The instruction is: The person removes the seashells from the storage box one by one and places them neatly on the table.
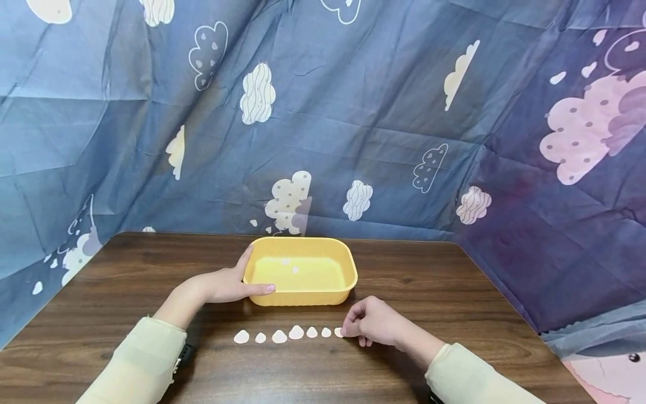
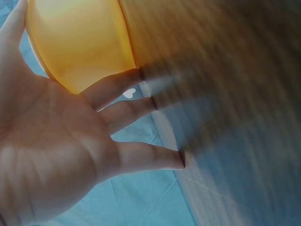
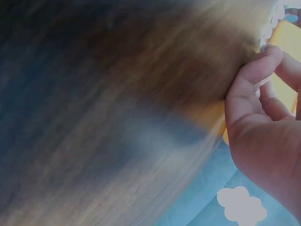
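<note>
My left hand rests against the left end of a yellow plastic basin, its thumb lying along the front rim. In the left wrist view its fingers are straight and spread, with tips at the wooden table. My right hand is low over the table in front of the basin's right end. Its thumb and index finger pinch a small white shell at the right end of a row, partly covered by the fingertips. Several more white shells, such as the larger one, lie leftward in that row.
The brown wooden table runs back to a blue cloth printed with clouds. Two small pale spots show inside the basin. A pink and grey cloth item sits beyond the table's right edge.
</note>
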`<state>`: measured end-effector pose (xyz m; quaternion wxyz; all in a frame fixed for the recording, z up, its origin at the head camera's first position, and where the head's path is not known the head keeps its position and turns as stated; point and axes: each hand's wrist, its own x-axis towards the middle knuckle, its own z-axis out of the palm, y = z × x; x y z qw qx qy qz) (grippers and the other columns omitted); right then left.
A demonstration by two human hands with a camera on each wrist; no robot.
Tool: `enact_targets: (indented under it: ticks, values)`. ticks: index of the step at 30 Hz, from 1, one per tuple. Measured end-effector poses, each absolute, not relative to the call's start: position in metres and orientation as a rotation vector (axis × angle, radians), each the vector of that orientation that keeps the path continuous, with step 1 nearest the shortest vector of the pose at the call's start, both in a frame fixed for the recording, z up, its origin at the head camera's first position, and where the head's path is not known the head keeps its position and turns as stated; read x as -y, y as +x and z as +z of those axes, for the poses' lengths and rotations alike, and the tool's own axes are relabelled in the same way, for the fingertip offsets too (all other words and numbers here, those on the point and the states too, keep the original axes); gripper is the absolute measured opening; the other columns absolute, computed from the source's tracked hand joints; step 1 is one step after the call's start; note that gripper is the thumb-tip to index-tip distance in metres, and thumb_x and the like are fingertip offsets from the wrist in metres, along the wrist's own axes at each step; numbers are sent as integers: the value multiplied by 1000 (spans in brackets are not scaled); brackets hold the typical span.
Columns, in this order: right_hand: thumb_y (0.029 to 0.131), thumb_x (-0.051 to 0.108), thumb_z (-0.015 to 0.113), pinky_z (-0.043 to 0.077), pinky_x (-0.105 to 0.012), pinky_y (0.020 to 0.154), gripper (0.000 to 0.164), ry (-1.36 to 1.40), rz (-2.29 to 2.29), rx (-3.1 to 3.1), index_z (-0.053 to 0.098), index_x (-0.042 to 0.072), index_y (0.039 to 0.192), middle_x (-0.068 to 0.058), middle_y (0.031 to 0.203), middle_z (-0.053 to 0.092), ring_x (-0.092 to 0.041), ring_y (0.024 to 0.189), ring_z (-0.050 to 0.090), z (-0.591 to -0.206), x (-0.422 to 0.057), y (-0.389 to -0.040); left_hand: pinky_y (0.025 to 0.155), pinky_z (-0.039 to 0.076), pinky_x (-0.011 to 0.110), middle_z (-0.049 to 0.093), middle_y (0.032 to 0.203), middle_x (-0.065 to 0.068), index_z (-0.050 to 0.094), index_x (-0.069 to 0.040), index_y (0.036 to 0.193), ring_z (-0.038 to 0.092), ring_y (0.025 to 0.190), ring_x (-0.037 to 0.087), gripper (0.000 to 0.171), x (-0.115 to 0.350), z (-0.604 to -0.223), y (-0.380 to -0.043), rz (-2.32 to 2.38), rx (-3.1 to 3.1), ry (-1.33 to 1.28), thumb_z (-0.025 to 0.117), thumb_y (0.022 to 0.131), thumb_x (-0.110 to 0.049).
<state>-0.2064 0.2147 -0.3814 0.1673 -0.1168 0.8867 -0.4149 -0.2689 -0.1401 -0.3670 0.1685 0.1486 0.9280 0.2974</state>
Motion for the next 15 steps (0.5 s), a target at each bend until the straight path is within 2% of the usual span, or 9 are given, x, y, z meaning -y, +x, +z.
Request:
enact_targets:
  ticks: [8,15]
  values:
    - [86,14,87,43,-25,50,17,-400,-1135,-2553,70,10,88,3,64,55,-11,50,52,-385,-212,-207,120,41,60,40,161,39,-21,-10,168,48,149,48,137,141,-365,-267,848,-2636,426,64,88,-82]
    - [88,4,82,44,-23,49,10,-448,-1158,-2527,73,7,92,3,64,55,-11,50,53,-386,-215,-209,120,41,60,37,162,40,-22,-11,168,51,147,49,138,140,-365,-267,840,-2637,426,63,87,-83]
